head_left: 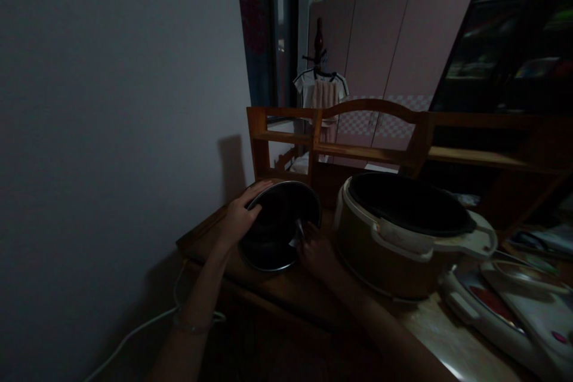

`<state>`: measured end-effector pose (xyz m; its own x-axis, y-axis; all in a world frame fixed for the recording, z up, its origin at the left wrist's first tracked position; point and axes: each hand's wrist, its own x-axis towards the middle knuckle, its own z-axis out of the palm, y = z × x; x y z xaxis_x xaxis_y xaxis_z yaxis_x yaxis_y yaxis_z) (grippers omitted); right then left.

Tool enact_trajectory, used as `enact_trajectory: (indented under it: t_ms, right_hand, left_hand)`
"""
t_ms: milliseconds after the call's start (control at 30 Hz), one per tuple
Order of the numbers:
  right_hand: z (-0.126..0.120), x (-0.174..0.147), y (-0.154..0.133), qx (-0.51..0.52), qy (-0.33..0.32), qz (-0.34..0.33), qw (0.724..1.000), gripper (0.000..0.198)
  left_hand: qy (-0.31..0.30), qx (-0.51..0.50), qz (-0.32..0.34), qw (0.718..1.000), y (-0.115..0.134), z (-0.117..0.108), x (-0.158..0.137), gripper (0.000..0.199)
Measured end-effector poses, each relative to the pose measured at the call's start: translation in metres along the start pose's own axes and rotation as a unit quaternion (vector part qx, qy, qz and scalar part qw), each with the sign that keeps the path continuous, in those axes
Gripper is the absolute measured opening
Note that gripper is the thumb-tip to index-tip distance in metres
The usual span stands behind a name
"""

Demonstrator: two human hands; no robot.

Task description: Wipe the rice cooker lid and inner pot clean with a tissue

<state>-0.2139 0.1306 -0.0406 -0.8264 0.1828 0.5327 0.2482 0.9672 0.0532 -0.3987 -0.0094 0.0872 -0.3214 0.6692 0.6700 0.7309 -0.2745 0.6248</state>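
A dark, round inner pot (280, 259) with a shiny rim stands tilted on the wooden desk, its opening turned toward me. My left hand (239, 215) grips the rim at the upper left, thumb inside and fingers over the outside. At the right side of the opening, my right hand (316, 250) is closed on a small whitish piece, perhaps tissue or cloth (296, 239), held inside the pot. Dim light hides its exact kind. Just right of that hand sits the cooker body (385, 262), light-rimmed and open, with a dark interior.
The cooker's detached-looking white lid (514, 310) lies at the lower right. A wooden shelf frame (371, 152) rises behind the desk (277, 292). At the left is a plain wall (120, 101), with a white cable (134, 331) running below the desk edge.
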Motion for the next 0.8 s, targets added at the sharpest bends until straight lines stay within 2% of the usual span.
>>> enact_trajectory:
  t_ms: [133, 300, 433, 600, 733, 800]
  right_hand:
    - [-0.004, 0.004, -0.005, 0.031, -0.038, 0.034, 0.998, 0.050]
    - [0.011, 0.015, -0.020, 0.079, -0.117, 0.091, 0.986, 0.047]
    - [0.026, 0.022, -0.034, 0.109, -0.166, 0.123, 0.972, 0.026]
    - [0.029, 0.024, -0.040, 0.132, -0.172, 0.163, 0.962, 0.037]
    - [0.026, 0.021, -0.039, 0.167, -0.170, 0.159, 0.958, 0.024]
    - [0.025, 0.019, -0.039, 0.180, -0.164, 0.159, 0.957, 0.026]
  left_hand:
    - [-0.009, -0.011, -0.006, 1.000, -0.003, 0.000, 0.006, 0.055]
    - [-0.009, -0.026, -0.022, 0.999, -0.006, 0.000, 0.011, 0.054]
    - [-0.011, -0.030, -0.022, 0.999, -0.008, -0.001, 0.010, 0.054]
    - [-0.010, -0.033, -0.025, 0.999, -0.008, -0.002, 0.008, 0.053]
    - [-0.013, -0.030, -0.024, 0.999, -0.006, -0.002, 0.008, 0.051]
    - [-0.011, -0.031, -0.025, 0.999, -0.005, -0.001, 0.009, 0.048]
